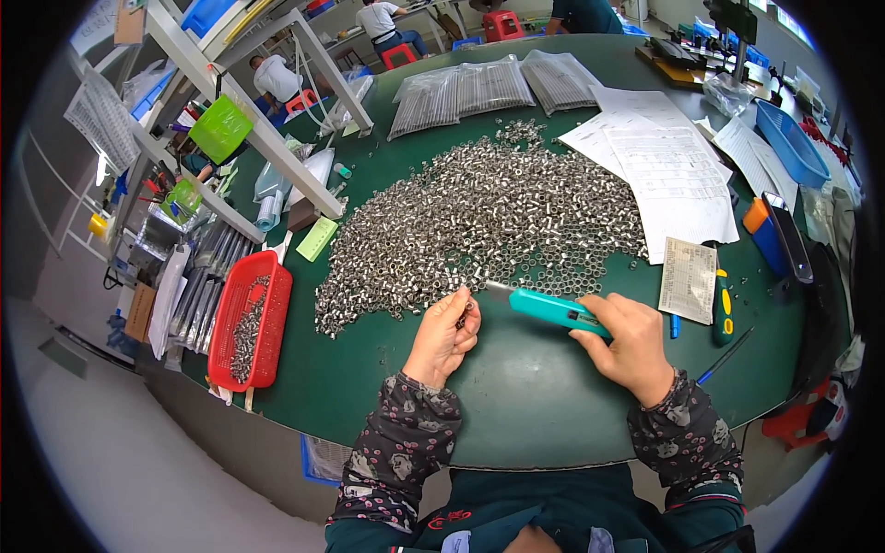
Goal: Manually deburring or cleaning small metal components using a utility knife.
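My left hand [442, 341] is closed, its thumb and fingers pinching a small metal ring [467, 310]; whether the fingers hold more rings is hidden. In my right hand [631, 348] I grip a teal utility knife [558, 311]. Its blade [499, 290] is out and points left, a short way from the fingertips of my left hand. Just beyond both hands, a wide heap of small shiny metal rings [479, 212] spreads over the green table [525, 405]. The heap thins to a single layer on its right side.
At the left stands a red basket [279, 318] partly filled with metal pieces. Bagged metal rods [493, 88] lie behind the heap. Printed sheets [668, 180], a card [688, 276], a green-yellow handle [723, 313], a pen [725, 355] and a phone [787, 238] are at the right.
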Demonstrator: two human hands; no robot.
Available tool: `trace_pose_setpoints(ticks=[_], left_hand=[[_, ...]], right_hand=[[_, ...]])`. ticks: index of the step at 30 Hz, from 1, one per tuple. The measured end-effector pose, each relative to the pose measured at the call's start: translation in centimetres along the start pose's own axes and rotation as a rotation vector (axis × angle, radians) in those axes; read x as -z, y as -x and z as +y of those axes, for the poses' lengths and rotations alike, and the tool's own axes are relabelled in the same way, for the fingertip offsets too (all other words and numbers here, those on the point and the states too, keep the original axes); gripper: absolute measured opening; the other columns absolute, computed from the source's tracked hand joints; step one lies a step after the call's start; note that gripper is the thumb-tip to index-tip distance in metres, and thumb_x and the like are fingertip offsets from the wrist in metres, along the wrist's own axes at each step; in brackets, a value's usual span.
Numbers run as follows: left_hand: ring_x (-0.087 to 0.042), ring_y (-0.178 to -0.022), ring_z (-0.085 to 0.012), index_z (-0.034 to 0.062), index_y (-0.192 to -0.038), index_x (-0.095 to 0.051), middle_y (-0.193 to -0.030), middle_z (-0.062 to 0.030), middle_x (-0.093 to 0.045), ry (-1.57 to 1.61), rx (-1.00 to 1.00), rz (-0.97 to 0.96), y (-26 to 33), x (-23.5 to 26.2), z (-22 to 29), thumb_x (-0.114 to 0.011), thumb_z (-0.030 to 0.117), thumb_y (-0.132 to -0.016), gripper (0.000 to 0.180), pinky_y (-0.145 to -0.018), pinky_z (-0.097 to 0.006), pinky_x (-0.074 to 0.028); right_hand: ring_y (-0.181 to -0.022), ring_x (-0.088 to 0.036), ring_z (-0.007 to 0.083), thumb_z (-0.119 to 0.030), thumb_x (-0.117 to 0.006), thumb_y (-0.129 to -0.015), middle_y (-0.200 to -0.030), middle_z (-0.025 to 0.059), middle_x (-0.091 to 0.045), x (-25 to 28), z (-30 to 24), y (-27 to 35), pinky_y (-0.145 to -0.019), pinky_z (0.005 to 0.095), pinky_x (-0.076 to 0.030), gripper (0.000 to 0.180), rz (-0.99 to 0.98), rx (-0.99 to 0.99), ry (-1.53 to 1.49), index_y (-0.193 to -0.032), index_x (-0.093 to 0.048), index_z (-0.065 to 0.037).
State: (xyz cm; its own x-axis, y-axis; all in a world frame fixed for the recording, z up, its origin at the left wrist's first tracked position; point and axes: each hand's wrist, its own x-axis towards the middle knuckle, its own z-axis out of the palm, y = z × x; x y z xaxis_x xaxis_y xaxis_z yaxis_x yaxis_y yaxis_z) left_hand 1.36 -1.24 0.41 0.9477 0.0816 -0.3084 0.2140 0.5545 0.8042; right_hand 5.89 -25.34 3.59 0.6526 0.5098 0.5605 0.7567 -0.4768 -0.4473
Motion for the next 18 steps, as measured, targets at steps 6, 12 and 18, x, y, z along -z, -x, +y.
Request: trace_pose_setpoints(ticks=[6,12,18], left_hand=[[-0.036,-0.048,-0.0064,0.0040,-0.081,-0.047,-0.068,-0.0059,-0.047,0.186,-0.116,-0.069,-0.1,0.9,0.4,-0.038,0.022,-0.091,0.023,-0.035,-0.016,-0.024],[-0.039,-0.049,-0.0051,0.0049,-0.080,-0.051,-0.065,0.0006,-0.048,-0.328,-0.204,0.071,-1.7,-0.5,-0.3,-0.049,0.015,-0.086,0.012,-0.039,-0.019,-0.029],[-0.058,-0.063,-0.0274,0.0082,-0.083,-0.054,-0.069,-0.0097,-0.059,-1.481,-0.441,0.354,-2.0,-3.2,-0.8,-0.056,0.016,-0.079,0.010,-0.054,-0.038,-0.042]], right_hand=[[-0.055,-0.053,0.0258,-0.016,-0.068,-0.064,-0.063,0.0084,-0.051,0.1,0.3,0.1,-0.048,0.0359,-0.040,0.026,-0.015,-0.021,-0.022,-0.087,-0.058,-0.007],[-0.055,-0.054,0.0273,-0.016,-0.068,-0.066,-0.065,0.0099,-0.054,-0.1,0.4,0.0,-0.048,0.0346,-0.040,0.027,0.169,-0.118,-0.144,-0.088,-0.059,-0.005],[-0.056,-0.054,0.0274,-0.017,-0.069,-0.065,-0.066,0.0096,-0.054,0.0,0.2,0.0,-0.049,0.0350,-0.041,0.028,0.161,-0.097,-0.166,-0.089,-0.059,-0.005]])
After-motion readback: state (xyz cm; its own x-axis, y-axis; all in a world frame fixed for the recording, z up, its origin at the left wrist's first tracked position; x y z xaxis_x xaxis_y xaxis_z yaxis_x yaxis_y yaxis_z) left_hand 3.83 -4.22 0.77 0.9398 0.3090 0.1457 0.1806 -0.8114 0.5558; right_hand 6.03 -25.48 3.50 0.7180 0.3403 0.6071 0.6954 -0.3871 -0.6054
